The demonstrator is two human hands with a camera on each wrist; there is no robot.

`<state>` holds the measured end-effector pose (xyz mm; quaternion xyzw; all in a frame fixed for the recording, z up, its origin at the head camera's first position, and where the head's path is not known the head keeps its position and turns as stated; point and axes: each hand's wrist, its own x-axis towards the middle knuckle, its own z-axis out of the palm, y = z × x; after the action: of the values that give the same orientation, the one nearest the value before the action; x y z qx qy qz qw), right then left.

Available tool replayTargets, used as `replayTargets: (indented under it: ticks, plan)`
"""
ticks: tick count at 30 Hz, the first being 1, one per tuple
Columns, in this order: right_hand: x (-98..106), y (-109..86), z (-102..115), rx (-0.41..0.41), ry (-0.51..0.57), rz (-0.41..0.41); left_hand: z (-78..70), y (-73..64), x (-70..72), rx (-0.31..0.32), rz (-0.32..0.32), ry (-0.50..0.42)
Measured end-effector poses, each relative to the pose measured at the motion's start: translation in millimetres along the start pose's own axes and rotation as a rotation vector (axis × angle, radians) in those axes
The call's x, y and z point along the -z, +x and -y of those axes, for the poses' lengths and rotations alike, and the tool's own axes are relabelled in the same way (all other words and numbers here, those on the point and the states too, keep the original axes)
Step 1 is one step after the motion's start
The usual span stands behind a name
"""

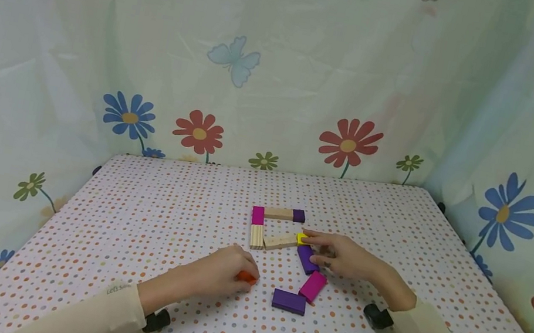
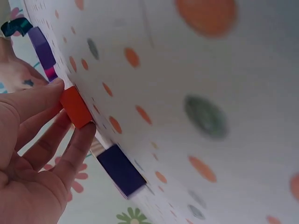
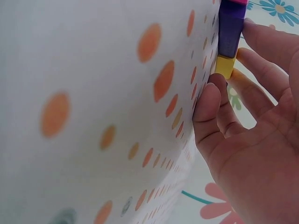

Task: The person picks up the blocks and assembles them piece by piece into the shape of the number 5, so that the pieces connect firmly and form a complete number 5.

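Observation:
My left hand (image 1: 225,271) pinches an orange block (image 2: 77,107) between thumb and fingertips, low over the dotted tabletop. The left wrist view shows the block's face; in the head view most of it is covered by the fingers. Farther right, my right hand (image 1: 347,257) has its fingers extended at a yellow block (image 3: 224,67). Its thumb touches a purple block (image 3: 231,30) that meets the yellow one. A pink block (image 1: 313,286) lies at the purple block's near end, followed by another purple block (image 1: 289,302) lying flat. A plain wooden block (image 1: 280,242) runs left from the yellow one.
Beyond the hands, a pink block (image 1: 257,215) forms a corner between a second wooden block (image 1: 257,237) and a third wooden block (image 1: 279,214). A dark purple block (image 1: 299,215) ends that far row. A flowered curtain (image 1: 285,62) hangs behind the dotted tabletop (image 1: 140,215).

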<state>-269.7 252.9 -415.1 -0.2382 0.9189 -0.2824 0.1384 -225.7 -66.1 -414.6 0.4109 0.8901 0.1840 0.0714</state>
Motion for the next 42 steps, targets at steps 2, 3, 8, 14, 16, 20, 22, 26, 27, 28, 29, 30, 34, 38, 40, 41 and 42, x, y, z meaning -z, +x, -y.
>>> replayTargets:
  ticks: [2, 3, 8, 14, 16, 20, 22, 26, 27, 28, 29, 30, 34, 38, 40, 41, 42]
  plan:
    - [0, -0.2, 0, -0.008, 0.003, 0.001, -2.3, -0.1, -0.5, -0.005, 0.011, -0.004]
    - [0, -0.2, -1, -0.009, 0.006, 0.001, -3.2, 0.0, -0.9, -0.011, 0.015, 0.000]
    - [0, -0.3, -2, -0.002, 0.010, 0.005, -8.2, -0.1, -3.9, -0.028, 0.034, 0.004]
    - [2, -1.1, -2, 0.001, 0.012, 0.007, -15.1, -2.0, -4.3, -0.033, 0.043, 0.000]
    - [2, -1.0, -1, 0.000, 0.023, 0.010, -15.6, -2.8, -3.7, -0.033, 0.039, -0.002]
    - [1, -0.6, 0, -0.013, 0.039, 0.012, -13.2, -4.5, -2.0, -0.046, 0.029, 0.001]
    - [1, -0.7, 0, -0.009, 0.037, 0.015, -11.4, -5.5, -0.9, -0.056, 0.032, 0.012]
    - [1, -1.1, 2, -0.006, 0.035, 0.013, -7.8, -6.1, -0.6, -0.071, 0.051, 0.019]
    - [1, -1.1, 2, -0.005, 0.033, 0.013, -7.2, -6.0, -0.7, -0.070, 0.054, 0.015]
    - [1, -0.9, 2, -0.010, 0.033, 0.012, -6.8, -6.0, -0.8, -0.070, 0.058, 0.008]
    - [1, -0.8, 2, -0.008, 0.027, 0.011, -6.6, -5.8, -0.7, -0.067, 0.062, 0.002]
    - [1, -0.9, 1, -0.008, 0.020, 0.010, -6.5, -5.9, -0.7, -0.064, 0.065, -0.003]
    - [1, -1.5, 1, -0.007, 0.009, 0.011, -6.4, -6.7, -0.3, -0.047, 0.065, -0.018]
    - [1, -2.3, 2, -0.002, 0.020, 0.010, -5.8, -7.4, 0.4, -0.029, 0.055, -0.037]
    - [2, -2.4, 2, 0.008, 0.021, 0.009, -5.8, -7.0, 0.8, -0.024, 0.053, -0.045]
    - [2, -2.6, 2, 0.012, 0.023, 0.009, -6.0, -6.6, 1.0, -0.025, 0.054, -0.049]
    - [2, -2.6, 2, 0.016, 0.022, 0.010, -6.3, -6.1, 1.2, -0.029, 0.056, -0.047]
